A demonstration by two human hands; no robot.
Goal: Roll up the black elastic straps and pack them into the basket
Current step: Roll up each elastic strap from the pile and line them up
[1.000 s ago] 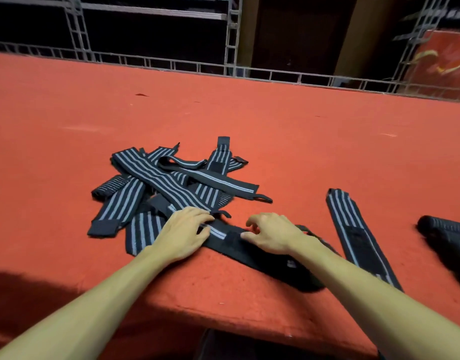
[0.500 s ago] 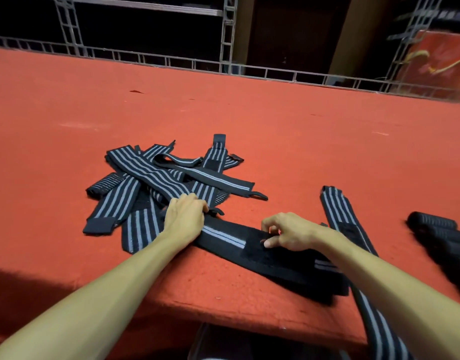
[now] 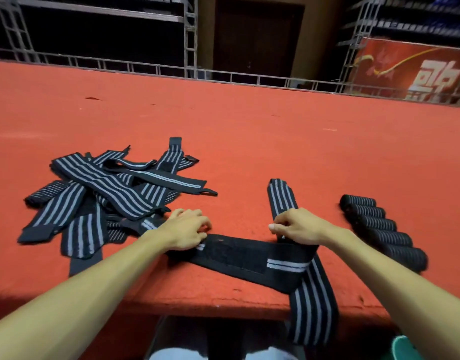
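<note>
**Both hands on one strap at the tabletop's near edge**

A loose pile of straps (image 3: 101, 193), black with grey stripes, lies criss-crossed on the red tabletop (image 3: 249, 126), at about 10 o'clock from the left hand (image 3: 184, 229). One narrow piece ends in a small loop that points toward 3 o'clock. The left hand touches the near-right fringe of the pile. Its grip is clenched, fingers curled down onto the left end of a wide black strap (image 3: 249, 258).

That strap lies flat along the near edge of the tabletop and runs from the left hand toward 4 o'clock, with a short pair of grey stripes near its right end. The right hand (image 3: 299, 227) sits at that end with its fingers curled and thumb against forefinger, its grip pinching the strap's far edge.

Under the right hand a striped strap (image 3: 312, 302) crosses beneath the wide one. It runs from 12 o'clock down to 6 o'clock and hangs over the tabletop's edge.

At 3 o'clock from the right hand, apart from it, five rolled straps (image 3: 379, 229) lie side by side in a row, touching one another. A red banner (image 3: 418, 71) stands behind the metal rail at 1 o'clock.
</note>
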